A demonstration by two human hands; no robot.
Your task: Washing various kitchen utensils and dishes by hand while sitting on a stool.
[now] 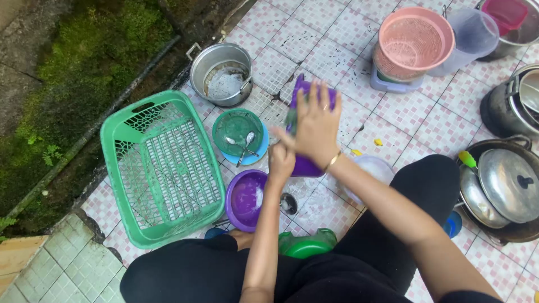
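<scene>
My left hand (pixel 281 160) grips the lower edge of a purple plastic container (pixel 306 165) held up over the tiled floor. My right hand (pixel 317 126) lies flat across the container's side, fingers spread, with a green scrubber (pixel 291 119) partly showing under them. A bracelet sits on my right wrist. Just below the hands stands a purple bowl (pixel 245 200) with suds in it. A green plate (pixel 238 132) with spoons rests on a blue plate to the left.
A green plastic basket (pixel 163 168) lies at left beside a mossy drain. A metal pot (pixel 220 73) stands behind it. A pink colander (pixel 412 42), clear jug (pixel 471 36) and several metal pots and lids (pixel 508 182) crowd the right. A green bowl (pixel 307 247) sits between my knees.
</scene>
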